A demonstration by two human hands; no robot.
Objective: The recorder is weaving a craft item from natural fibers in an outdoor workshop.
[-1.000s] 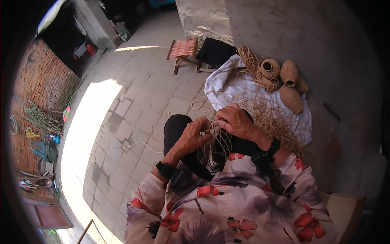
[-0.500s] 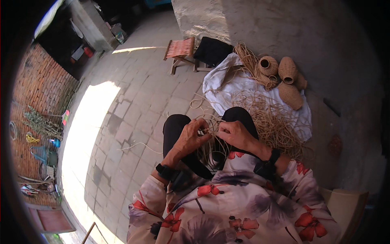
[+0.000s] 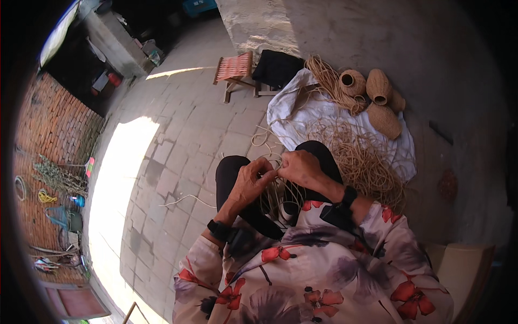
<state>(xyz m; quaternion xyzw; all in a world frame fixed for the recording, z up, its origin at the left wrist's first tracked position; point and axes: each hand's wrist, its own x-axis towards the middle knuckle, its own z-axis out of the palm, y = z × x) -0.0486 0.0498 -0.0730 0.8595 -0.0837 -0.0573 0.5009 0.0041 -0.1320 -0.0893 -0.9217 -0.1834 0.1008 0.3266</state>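
Above my knees, my left hand is closed, its thumb and fingers pinching thin tan cord strands. My right hand is closed too and meets the left one at the fingertips, gripping the same strands. Loose cord strands loop and hang between my legs below the hands. One long end trails out to the left over the paving. The spot where the strands cross is mostly hidden by my fingers.
To the right, a white cloth bears a tangled cord heap, a cord bundle and several woven vase-shaped baskets. Ahead stand a folding stool and a black cushion-like thing. A brick wall rises at the left.
My right hand has moved left and slightly up, until its fingertips meet those of the left hand. The left hand has barely moved and stays closed on the strands.
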